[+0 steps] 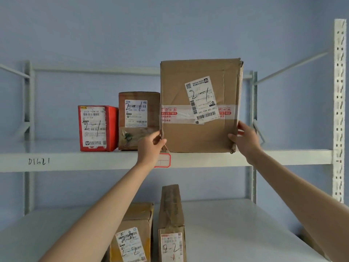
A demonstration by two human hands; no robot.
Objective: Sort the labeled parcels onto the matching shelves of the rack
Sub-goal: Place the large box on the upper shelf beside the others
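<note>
A large brown cardboard parcel [200,133] marked "2-1" stands upright on the upper shelf [283,156] of the white rack. My left hand [151,146] grips its lower left corner, and my right hand [245,140] holds its lower right edge. To its left on the same shelf stand a smaller brown parcel [138,120] and a red parcel [97,128], both marked "2-1". On the lower shelf [236,229] sit two brown parcels marked "2-2", one on the left [136,233] and one on the right [171,224].
A red-bordered tag [164,160] sticks to the upper shelf's front lip, partly behind my left wrist. "D1621" [38,161] is handwritten on that lip at the left. A perforated white upright [340,110] stands at the right. A blue wall lies behind the rack.
</note>
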